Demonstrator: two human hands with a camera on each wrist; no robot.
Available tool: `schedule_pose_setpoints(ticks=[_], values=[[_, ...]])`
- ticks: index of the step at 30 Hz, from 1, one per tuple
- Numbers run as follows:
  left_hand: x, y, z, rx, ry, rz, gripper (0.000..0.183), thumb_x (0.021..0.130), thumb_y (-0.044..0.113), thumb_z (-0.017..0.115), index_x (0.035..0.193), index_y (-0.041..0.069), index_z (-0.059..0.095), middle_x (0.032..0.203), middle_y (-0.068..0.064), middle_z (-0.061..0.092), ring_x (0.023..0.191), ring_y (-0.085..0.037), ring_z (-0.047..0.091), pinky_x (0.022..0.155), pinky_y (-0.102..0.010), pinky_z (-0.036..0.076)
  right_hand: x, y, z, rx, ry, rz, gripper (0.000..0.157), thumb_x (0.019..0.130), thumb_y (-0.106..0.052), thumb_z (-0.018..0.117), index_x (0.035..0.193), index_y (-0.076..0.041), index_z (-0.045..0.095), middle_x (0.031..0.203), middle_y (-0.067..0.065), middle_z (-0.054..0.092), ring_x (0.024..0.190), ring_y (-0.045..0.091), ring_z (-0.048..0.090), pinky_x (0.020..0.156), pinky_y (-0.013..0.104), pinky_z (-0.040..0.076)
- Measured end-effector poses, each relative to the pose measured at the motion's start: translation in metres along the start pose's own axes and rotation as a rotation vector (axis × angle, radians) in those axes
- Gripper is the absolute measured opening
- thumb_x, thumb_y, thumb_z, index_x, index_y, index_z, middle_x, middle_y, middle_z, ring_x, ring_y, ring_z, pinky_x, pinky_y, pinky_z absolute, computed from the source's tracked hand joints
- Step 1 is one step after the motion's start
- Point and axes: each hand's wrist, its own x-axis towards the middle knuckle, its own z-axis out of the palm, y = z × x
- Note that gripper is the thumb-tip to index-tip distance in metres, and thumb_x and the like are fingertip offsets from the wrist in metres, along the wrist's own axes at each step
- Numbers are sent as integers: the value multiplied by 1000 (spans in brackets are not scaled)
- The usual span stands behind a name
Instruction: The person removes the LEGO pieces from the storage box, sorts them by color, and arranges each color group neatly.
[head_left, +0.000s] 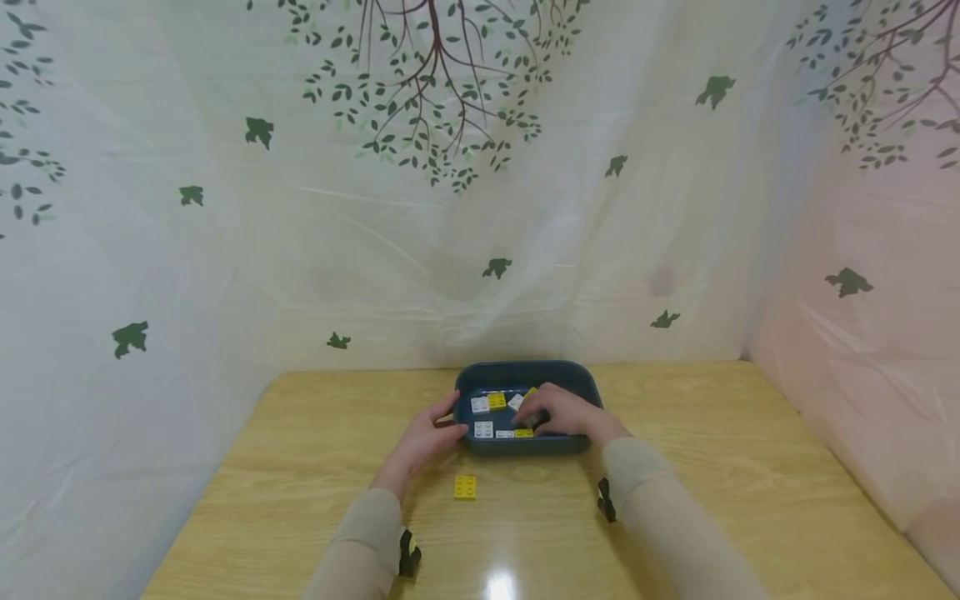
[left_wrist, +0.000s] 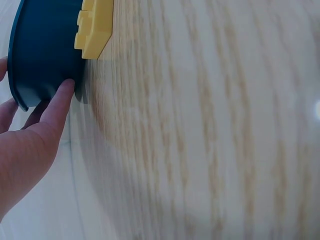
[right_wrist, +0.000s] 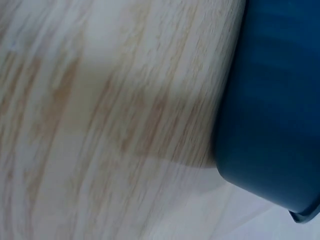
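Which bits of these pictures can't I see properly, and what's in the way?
- Head view: whether the right hand pinches anything; its own fingers cover the spot.
- Head view: most of one yellow brick, hidden behind that hand.
- Left wrist view: one end of the table's yellow brick, cut off by the top edge.
- Right wrist view: the inside of the tray; its blue wall hides it.

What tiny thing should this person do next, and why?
I'd probably lift the right hand up, bringing along anything it holds: it reaches down among white bricks and yellow bricks in the blue tray, though its grip is unclear. The left hand touches the tray's left end, perhaps steadying it, and a loose yellow brick lies on the table in front.
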Motion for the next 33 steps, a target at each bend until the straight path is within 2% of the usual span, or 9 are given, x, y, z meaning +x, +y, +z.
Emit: schedule_pose_setpoints(ticks=[5, 13, 18, 21, 24, 30, 33], values=[[3, -4, 0, -11, -1, -4, 67, 94, 9, 67, 154, 18, 38, 158, -17, 31, 130, -38, 48, 99, -45, 49, 3, -2, 2, -44, 28, 13, 35, 78, -3, 82, 109, -17, 78, 113, -3, 71, 103, 19, 54, 89, 38, 44], [0, -3, 1, -12, 3, -25, 67, 94, 11, 67, 154, 22, 39, 159, -14, 30, 132, -36, 46, 101, -45, 47, 7, -4, 3, -50, 16, 107, 33, 81, -5, 80, 110, -20, 77, 113, -4, 70, 101, 17, 51, 89, 38, 46], [0, -4, 1, -16, 4, -26, 67, 94, 11, 67, 154, 22, 39, 159, -13, 30, 132, -37, 46, 101, -45, 47, 6, -2, 2, -48, 5, 59, 34, 79, -7, 82, 110, -19, 77, 114, -4, 71, 103, 18, 52, 90, 38, 45], [4, -5, 1, -18, 12, -30, 67, 94, 11, 67, 154, 23, 39, 160, -13, 29, 132, -37, 45, 101, -45, 47, 9, 2, 2, -77, 9, 9, 34, 78, -9, 83, 110, -20, 77, 114, -5, 71, 103, 18, 53, 88, 37, 45], [7, -6, 1, -13, 19, -31, 68, 94, 11, 68, 154, 22, 38, 160, -14, 29, 132, -38, 46, 101, -45, 48, 12, 5, 3, -106, 9, -6, 34, 78, -11, 84, 110, -21, 78, 112, -6, 71, 100, 16, 53, 85, 35, 46], [14, -7, 0, -9, 30, -34, 67, 94, 13, 68, 154, 24, 39, 160, -13, 29, 132, -37, 45, 101, -45, 47, 22, 9, 4, -132, 1, 111, 31, 79, -17, 84, 109, -27, 78, 108, -12, 69, 92, 11, 48, 80, 31, 45], [18, -8, 0, -4, 27, -24, 67, 94, 13, 67, 154, 23, 38, 160, -13, 29, 133, -38, 45, 101, -46, 47, 26, 12, 5, -141, 0, 140, 30, 80, -19, 84, 108, -28, 78, 106, -14, 69, 90, 10, 47, 78, 29, 44]])
